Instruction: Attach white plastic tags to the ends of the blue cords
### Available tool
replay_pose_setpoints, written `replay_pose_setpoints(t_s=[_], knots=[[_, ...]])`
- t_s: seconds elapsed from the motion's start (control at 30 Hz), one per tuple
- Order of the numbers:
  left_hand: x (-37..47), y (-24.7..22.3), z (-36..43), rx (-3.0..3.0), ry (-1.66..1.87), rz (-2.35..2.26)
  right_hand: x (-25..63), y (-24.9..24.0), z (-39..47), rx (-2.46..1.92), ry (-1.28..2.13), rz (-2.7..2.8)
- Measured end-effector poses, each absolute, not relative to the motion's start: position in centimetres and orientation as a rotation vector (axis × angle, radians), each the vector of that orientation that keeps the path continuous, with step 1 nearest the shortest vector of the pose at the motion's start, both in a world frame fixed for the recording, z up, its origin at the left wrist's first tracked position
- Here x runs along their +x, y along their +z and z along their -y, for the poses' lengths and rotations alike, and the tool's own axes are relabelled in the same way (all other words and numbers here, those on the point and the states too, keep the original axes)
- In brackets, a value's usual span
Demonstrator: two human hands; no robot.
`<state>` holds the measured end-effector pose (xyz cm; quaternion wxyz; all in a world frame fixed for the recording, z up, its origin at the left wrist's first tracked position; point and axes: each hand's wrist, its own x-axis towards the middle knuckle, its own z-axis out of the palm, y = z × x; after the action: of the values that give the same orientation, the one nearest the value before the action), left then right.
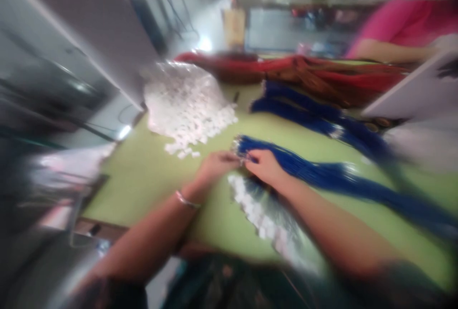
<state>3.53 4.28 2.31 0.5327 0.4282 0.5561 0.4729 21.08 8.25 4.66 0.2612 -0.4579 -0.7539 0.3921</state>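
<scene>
Near the middle of the green table (143,180), my left hand (214,165) is closed in a pinch, its fingertips meeting those of my right hand. What it pinches is too small and blurred to name. My right hand (266,167) is closed on what looks like a blue wire end, beside a long bundle of blue wires (322,173). That bundle runs off to the right, its metallic-looking tips by my fingers. Below my hands lies a row of small white pieces (255,211) with thin strands, partly behind my right forearm.
Small white plastic pieces (193,130) spill from a clear bag (179,85) at the back left. More blue wire bundles (304,111) and red-brown bundles (286,70) lie farther back. A person in a pink sleeve (390,23) is across the table. A grey panel (411,85) stands right.
</scene>
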Motion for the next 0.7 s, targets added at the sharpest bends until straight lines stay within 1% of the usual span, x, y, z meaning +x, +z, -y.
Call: replay_pose_setpoints(t_s=[0.1,0.17,0.27,0.33,0.37,0.43,0.47,0.5,0.57,0.63,0.7], knots=[[3.5,2.5,-4.1,1.159,1.069,-1.335,21.1,4.9,-8.3,-1.217,1.097,1.959],[3.3,3.5,-3.8,1.342,0.923,-1.299,21.0,5.2,-8.4,-1.212,1.159,1.844],[2.7,5.7,-3.2,1.653,0.600,-1.054,21.0,5.4,-8.4,-1.204,1.288,1.726],[1.5,7.0,-3.1,1.767,0.582,-1.027,21.0,5.4,-8.3,-1.187,1.311,1.736],[0.7,7.4,-3.2,1.781,0.670,-1.131,21.0,5.3,-8.3,-1.185,1.297,1.752],[-1.2,7.5,-3.5,1.712,0.927,-1.531,20.9,5.1,-8.2,-1.193,1.248,1.772],[-2.2,7.3,-3.7,1.665,1.000,-1.715,20.9,5.0,-8.2,-1.198,1.228,1.779],[-3.0,6.9,-3.9,1.658,0.981,-1.858,20.9,5.0,-8.2,-1.202,1.212,1.789],[-4.3,6.1,-4.2,1.703,0.828,-2.024,20.9,5.0,-8.2,-1.205,1.192,1.815],[-4.8,5.6,-4.5,1.778,0.676,-2.086,21.0,5.1,-8.2,-1.214,1.184,1.832],[-4.6,5.4,-4.7,1.805,0.673,-2.085,21.0,5.3,-8.2,-1.214,1.211,1.836]])
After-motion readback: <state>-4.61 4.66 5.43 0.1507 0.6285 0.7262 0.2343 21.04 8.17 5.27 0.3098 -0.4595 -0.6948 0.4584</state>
